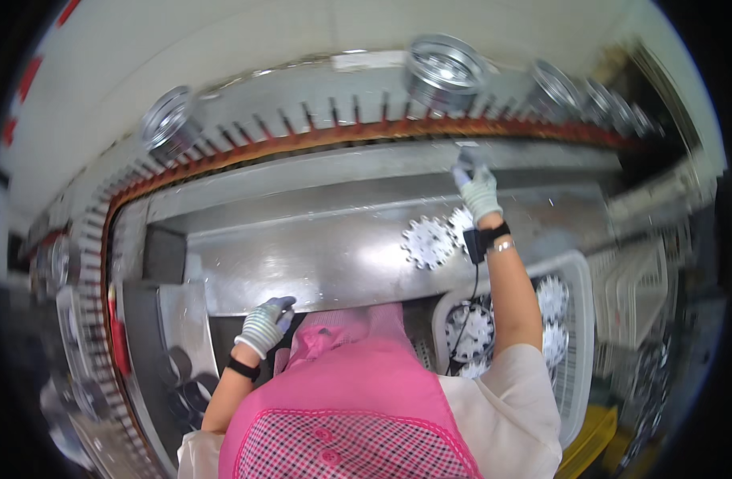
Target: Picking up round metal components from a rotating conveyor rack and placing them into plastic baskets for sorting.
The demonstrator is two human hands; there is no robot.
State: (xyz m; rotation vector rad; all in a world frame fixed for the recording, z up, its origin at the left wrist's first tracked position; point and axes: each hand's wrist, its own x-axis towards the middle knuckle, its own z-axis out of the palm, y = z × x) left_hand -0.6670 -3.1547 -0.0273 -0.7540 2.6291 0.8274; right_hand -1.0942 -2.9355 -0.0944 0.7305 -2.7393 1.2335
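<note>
My left hand (267, 322), in a striped glove with grey fingertips, is over the front edge of the metal work surface (302, 247). Its fingers stretch out with the thumb apart, and nothing shows in them. My right hand (476, 190), gloved alike, reaches to the far wall of the surface, just below the conveyor. Blur hides how its fingers are bent and whether they hold anything. Two white toothed discs (428, 243) lie below the right hand, one partly behind my wrist. More such discs fill a white plastic basket (580, 343) under my right forearm.
A curved conveyor (302, 142) with upright pins runs along the back and left side. It carries shiny metal drums (446, 73) and a lone drum (171, 124) at far left. Dark rings (196, 393) lie in a bin at left; stacked white crates (633, 291) stand right.
</note>
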